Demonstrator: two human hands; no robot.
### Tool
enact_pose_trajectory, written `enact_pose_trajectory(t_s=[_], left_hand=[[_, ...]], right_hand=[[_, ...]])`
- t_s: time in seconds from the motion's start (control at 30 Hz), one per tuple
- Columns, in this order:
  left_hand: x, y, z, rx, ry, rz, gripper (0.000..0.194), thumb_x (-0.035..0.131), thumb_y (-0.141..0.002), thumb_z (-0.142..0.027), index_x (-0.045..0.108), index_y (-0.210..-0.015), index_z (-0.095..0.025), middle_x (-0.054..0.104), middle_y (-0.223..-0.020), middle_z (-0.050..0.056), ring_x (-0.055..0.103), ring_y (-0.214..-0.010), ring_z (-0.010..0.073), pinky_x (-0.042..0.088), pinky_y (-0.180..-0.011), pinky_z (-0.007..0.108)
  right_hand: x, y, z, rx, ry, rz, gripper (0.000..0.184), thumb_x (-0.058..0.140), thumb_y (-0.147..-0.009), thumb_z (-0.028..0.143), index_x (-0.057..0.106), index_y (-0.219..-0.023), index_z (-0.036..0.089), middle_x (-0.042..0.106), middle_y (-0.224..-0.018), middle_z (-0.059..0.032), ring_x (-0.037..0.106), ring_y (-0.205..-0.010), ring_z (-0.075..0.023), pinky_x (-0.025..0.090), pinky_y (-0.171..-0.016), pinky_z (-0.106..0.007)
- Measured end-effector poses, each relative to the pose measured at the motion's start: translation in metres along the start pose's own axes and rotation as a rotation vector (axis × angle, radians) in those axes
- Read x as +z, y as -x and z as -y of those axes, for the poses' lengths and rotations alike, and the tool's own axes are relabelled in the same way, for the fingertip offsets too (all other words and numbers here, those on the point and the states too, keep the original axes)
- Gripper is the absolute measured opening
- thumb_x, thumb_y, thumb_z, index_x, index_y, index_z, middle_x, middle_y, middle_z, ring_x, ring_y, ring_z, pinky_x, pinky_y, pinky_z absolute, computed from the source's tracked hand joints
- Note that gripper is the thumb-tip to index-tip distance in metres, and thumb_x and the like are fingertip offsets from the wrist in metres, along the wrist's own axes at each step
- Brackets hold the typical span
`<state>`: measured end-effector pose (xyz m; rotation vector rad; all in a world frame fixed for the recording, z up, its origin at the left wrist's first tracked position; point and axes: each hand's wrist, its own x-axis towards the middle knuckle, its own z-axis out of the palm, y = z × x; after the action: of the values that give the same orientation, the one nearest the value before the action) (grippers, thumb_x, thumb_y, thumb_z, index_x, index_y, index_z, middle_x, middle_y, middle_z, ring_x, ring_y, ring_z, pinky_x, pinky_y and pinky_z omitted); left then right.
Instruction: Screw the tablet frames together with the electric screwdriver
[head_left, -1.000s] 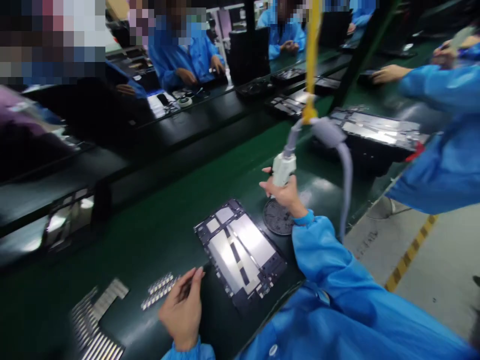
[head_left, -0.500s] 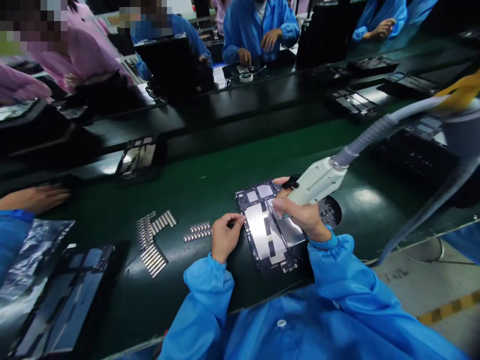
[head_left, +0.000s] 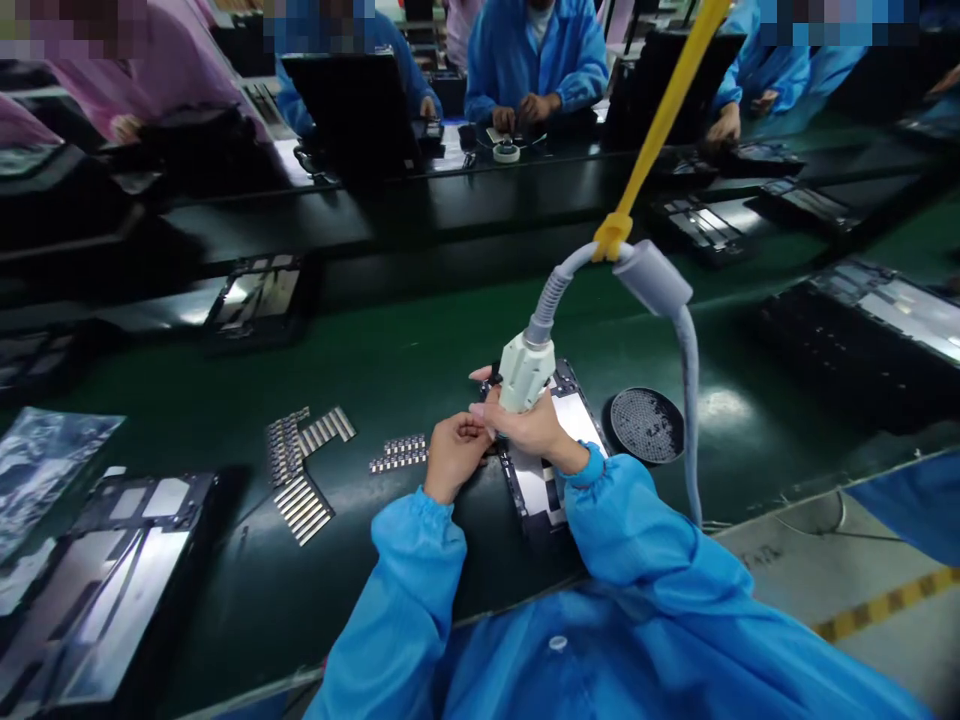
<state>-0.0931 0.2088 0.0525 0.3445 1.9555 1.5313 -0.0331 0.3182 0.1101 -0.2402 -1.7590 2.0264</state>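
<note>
Near the centre of the frame, an opened tablet chassis (head_left: 577,415) lies on the green worktop (head_left: 420,360), silver plates facing up, its long axis running from upper left down to lower right at a steep slant. The right hand (head_left: 531,428) is over its upper left portion, fingers wrapped round a pale green corded hand tool (head_left: 526,372), whose body slopes down and left towards the left fingertips; the working tip is hidden. The left hand (head_left: 454,458) comes in from the left at the chassis's long left edge, thumb and fingers drawn together in a pinch beside the right fingers; whether anything sits between them cannot be told. So the two hands meet at that edge, the left outside it, the right over the plates. A grey cable (head_left: 688,400) loops up from the tool to a yellow strap (head_left: 660,120). A round black dish (head_left: 609,440) of tiny pieces is just right of the chassis; short rows of small parts (head_left: 397,453) lie near the left hand, with metal strips (head_left: 304,510) farther left.
</note>
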Motion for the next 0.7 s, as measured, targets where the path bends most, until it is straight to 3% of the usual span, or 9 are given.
enact_pose_trajectory(t_s=[0.2,0.7], left_hand=[[0.0029,0.0021,0.0047,-0.016,0.045,-0.012,0.027,0.071,-0.057,-0.035,0.061,-0.069,-0.013,0.060,-0.055,0.001,0.058,-0.049,0.0118,0.046,-0.040,0.019],[0.0016,0.0003,0.0053,0.002,0.049,-0.019,0.022,0.067,-0.056,-0.030,0.063,-0.069,-0.013,0.061,-0.055,0.000,0.057,-0.047,0.0119,0.046,-0.040,0.020]], right_hand=[[0.0008,0.0000,-0.0038,0.007,-0.015,-0.010,0.026,0.070,-0.069,0.022,0.060,-0.092,0.017,0.052,-0.054,0.0075,0.051,-0.050,-0.0103,0.046,-0.056,-0.028],[0.0005,0.0001,-0.0062,0.007,0.093,0.056,0.029,0.069,-0.070,0.026,0.061,-0.097,0.017,0.052,-0.057,0.0061,0.051,-0.053,-0.0104,0.048,-0.056,-0.027]])
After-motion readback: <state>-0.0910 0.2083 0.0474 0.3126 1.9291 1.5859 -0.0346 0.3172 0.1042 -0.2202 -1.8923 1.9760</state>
